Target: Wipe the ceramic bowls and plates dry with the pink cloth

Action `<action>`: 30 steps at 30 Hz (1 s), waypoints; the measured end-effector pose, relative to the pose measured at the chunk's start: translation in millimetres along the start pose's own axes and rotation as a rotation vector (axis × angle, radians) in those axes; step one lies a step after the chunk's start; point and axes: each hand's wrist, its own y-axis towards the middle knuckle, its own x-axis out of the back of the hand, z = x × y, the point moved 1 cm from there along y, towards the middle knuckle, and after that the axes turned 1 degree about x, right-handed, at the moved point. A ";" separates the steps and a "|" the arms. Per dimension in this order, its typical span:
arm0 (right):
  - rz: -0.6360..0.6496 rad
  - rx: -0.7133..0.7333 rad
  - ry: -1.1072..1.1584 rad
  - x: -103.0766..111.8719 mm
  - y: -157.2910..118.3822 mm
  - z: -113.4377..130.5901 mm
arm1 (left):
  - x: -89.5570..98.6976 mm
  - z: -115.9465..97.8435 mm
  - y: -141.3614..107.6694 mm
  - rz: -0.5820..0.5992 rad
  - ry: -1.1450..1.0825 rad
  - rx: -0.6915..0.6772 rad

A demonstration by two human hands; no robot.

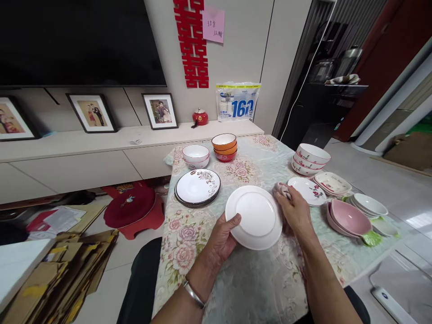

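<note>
A white plate (254,213) is tilted above the table, its ringed underside facing me. My left hand (223,234) grips its lower left edge, thumb on top. At the plate's right edge, my right hand (294,207) is closed on a crumpled light cloth (282,190). Left of the plate lies a stack of white plates with dark rims and a floral pattern (197,186). Just beyond my right hand is a white plate with red flowers (308,191).
White bowls (195,155) and orange and red bowls (225,146) stand at the back of the floral tablecloth (189,238). To the right are stacked flowered bowls (308,159), square dishes (332,183), pink leaf-handled bowls (351,218) and white bowls (369,204). A red stool (131,209) stands left.
</note>
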 end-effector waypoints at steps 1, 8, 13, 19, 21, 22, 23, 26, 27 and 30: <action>-0.039 0.056 -0.101 1.3 0.8 0.7 | 0.2 1.0 -0.4 0.000 0.011 0.018; 0.238 0.237 -0.288 -14.3 -6.2 -0.8 | -5.3 6.7 -5.2 0.090 0.083 0.105; 0.358 0.322 -0.349 -25.3 -15.5 8.7 | -2.8 9.5 -5.1 0.108 0.095 0.128; 0.508 0.535 -0.198 -36.1 -32.5 40.7 | 0.2 11.6 -2.7 0.122 0.070 0.123; 0.608 0.630 -0.080 -40.5 -40.3 53.4 | -2.1 11.1 -3.1 0.096 0.071 0.112; 0.651 0.664 -0.028 -42.4 -43.4 58.5 | -3.6 10.6 -3.4 0.082 0.072 0.101; 0.684 0.687 0.011 -43.9 -45.6 62.1 | -5.2 10.2 -3.8 0.072 0.073 0.090; 0.683 0.683 0.017 -46.3 -44.2 59.6 | -8.1 9.4 -4.3 0.068 0.075 0.092; 0.646 0.655 -0.013 -46.2 -41.2 54.2 | -8.4 9.2 -4.1 0.070 0.070 0.106; 0.463 0.515 -0.157 -42.4 -28.5 30.3 | -7.7 7.7 -3.3 0.069 0.034 0.135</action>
